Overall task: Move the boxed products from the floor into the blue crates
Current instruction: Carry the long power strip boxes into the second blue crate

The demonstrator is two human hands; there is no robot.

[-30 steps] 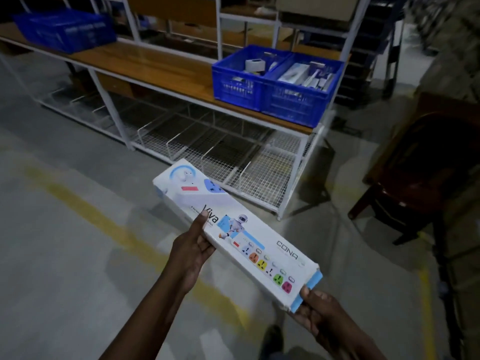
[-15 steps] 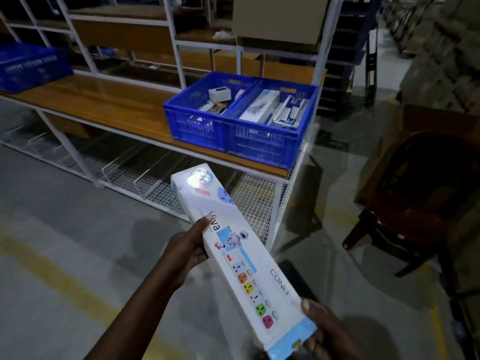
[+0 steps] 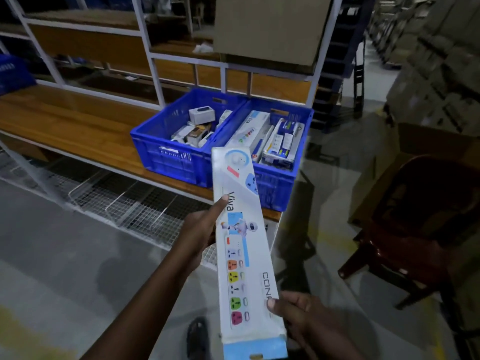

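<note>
The right hand (image 3: pixel 298 318) is gripping the near end of the long white box (image 3: pixel 242 255), held in the air; the left hand (image 3: pixel 201 229) is gripping its middle. Ahead, the right crate (image 3: pixel 279 183) is holding similar boxes, so lowering it lengthwise looks best.

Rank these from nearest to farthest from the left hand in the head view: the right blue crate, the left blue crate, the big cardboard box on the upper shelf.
From the left hand, which grips the long white box:
1. Right blue crate, just beyond, slightly right.
2. Left blue crate, farther back, to the left.
3. Cardboard box, high on the upper shelf, farthest.
</note>
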